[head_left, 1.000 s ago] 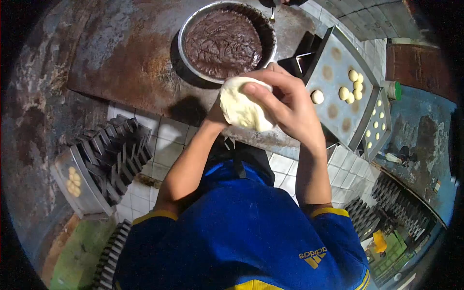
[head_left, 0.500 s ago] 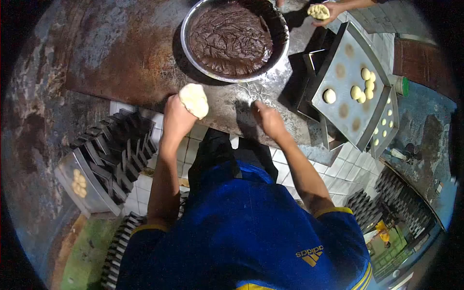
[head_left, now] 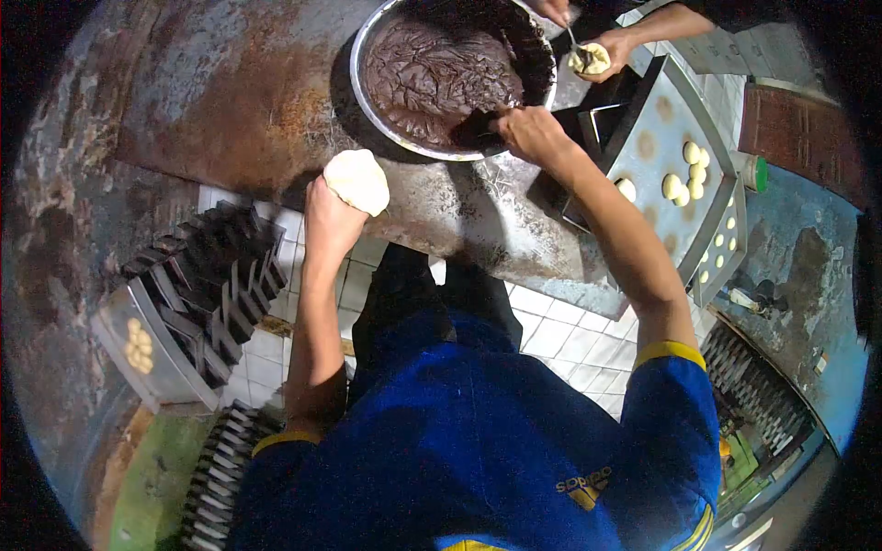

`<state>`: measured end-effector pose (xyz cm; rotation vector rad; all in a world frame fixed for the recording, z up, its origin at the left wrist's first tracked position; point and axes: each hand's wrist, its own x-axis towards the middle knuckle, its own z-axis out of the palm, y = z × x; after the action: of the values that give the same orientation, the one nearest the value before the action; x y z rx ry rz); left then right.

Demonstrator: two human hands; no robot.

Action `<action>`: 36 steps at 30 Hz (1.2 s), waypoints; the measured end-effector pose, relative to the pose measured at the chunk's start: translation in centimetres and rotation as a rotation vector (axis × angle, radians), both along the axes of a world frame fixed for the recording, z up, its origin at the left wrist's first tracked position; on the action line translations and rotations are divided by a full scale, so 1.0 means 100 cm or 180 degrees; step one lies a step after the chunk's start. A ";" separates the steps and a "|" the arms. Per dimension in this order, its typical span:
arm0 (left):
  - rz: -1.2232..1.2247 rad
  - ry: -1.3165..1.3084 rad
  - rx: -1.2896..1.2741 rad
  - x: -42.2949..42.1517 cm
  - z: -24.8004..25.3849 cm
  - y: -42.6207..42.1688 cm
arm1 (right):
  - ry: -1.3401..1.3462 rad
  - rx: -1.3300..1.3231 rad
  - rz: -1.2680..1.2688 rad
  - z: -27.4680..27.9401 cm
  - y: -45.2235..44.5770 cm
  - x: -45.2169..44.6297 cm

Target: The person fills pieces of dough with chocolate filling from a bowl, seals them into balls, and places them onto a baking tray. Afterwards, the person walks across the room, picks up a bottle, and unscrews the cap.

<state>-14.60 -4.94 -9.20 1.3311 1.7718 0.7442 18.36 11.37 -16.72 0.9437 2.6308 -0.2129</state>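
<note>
Left hand [head_left: 333, 220]: grip closed on flattened dough [head_left: 357, 182], over surface [head_left: 230, 110] edge; loose hold could let it sag or tear. Right hand [head_left: 535, 135] over the bowl's [head_left: 359, 83] near-right rim, fingers bunched; cannot tell what its grip holds. Dark paste [head_left: 432, 78] may smear knuckles. Tray [head_left: 677, 108] with dough balls [head_left: 691, 165] crowds right elbow-room. Beyond, co-worker's hand [head_left: 617, 48], filled dough [head_left: 589, 61], spoon [head_left: 575, 39]: bump risk.
</note>
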 end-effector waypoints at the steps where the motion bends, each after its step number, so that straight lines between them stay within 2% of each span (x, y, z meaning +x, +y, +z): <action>1: 0.0027 -0.0035 -0.0044 0.000 0.001 0.000 | 0.0126 -0.0080 -0.0016 -0.001 0.009 0.004; 2: 0.0037 -0.0041 -0.0037 -0.001 -0.001 -0.001 | 0.0255 -0.0158 -0.0030 -0.002 0.019 0.004; 3: 0.0077 -0.0044 -0.0035 -0.003 -0.004 -0.002 | -0.0013 -0.0832 -0.0492 -0.001 0.033 0.000; 4: 0.0117 -0.0043 -0.0033 -0.005 -0.007 -0.003 | -0.0014 -0.1155 -0.0568 -0.013 0.048 0.009; 6: 0.0100 0.0010 -0.0058 -0.009 -0.010 -0.004 | 0.0709 -0.1561 -0.0447 -0.026 0.057 0.017; 9: 0.0101 -0.0072 -0.0043 -0.009 -0.017 -0.004 | 0.0744 -0.1113 -0.0477 -0.024 0.039 0.011; 10: 0.0111 -0.0193 -0.0007 -0.009 -0.019 -0.004 | 0.0476 -0.0733 -0.0418 -0.019 0.030 0.008; 12: -0.0016 -0.0079 -0.0073 -0.008 -0.022 -0.002 | 0.0267 -0.0244 0.0059 -0.036 0.019 0.008; 16: -0.0050 -0.0025 -0.0076 0.003 0.002 0.003 | 0.0456 -0.0579 -0.0177 -0.028 0.019 0.010; 18: -0.0072 -0.0120 -0.0081 0.009 0.005 0.007 | 0.0957 -0.1732 -0.0263 -0.022 0.035 0.015; 19: -0.0074 -0.0229 -0.0090 0.010 0.007 0.011 | 0.1126 -0.2331 -0.0626 0.027 0.029 -0.002; 20: -0.0078 -0.0204 -0.0069 0.011 -0.005 0.013 | 0.1572 -0.2753 -0.0733 0.039 0.022 -0.008; 22: -0.0105 -0.0563 0.0102 0.009 -0.041 0.011 | 0.2140 -0.2974 -0.0826 0.076 -0.003 -0.026; 24: -0.0190 -0.0504 0.0111 0.021 -0.012 0.021 | 0.2625 -0.2340 -0.0693 0.116 -0.037 -0.051; 26: -0.0176 -0.0922 0.0290 0.028 -0.008 0.024 | 0.2916 -0.1759 -0.1058 0.136 -0.074 -0.072; 28: -0.0155 -0.0868 0.0363 0.031 -0.012 0.023 | 0.2642 -0.1135 -0.1273 0.134 -0.105 -0.085; 30: 0.0010 -0.1086 0.0550 0.034 -0.003 0.025 | 0.2564 -0.0103 -0.1032 0.124 -0.124 -0.089; 36: -0.0087 -0.1297 0.0349 0.030 -0.030 0.024 | 0.2708 0.0204 -0.1400 0.089 -0.167 -0.069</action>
<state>-11.60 -2.59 -12.16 1.1706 1.4029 1.0283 11.43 -5.29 -7.81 1.7577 3.1086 -0.7918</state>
